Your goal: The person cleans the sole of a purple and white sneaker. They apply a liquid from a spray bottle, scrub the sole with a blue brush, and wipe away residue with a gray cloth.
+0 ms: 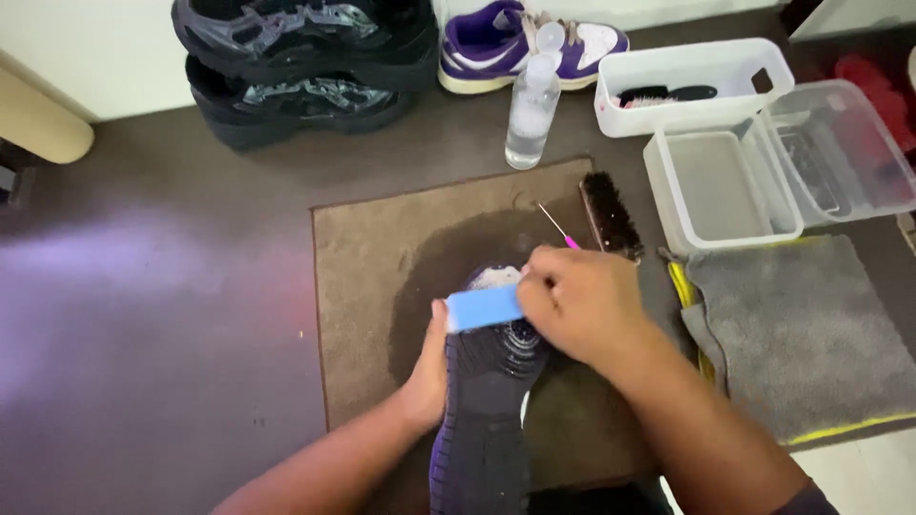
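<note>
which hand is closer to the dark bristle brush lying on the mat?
Right. The right hand holds the blue block just below the brush; the left hand grips the shoe lower left, farther off.

Dim, soft indoor light; a pale purple glare smears the floor left of the brown mat [382,286] (edges slightly blurred).

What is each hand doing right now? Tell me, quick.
Left hand: closed on the side of the upturned shoe, steadying it.
Right hand: closed on a blue block, pressed against the shoe's sole.
</note>
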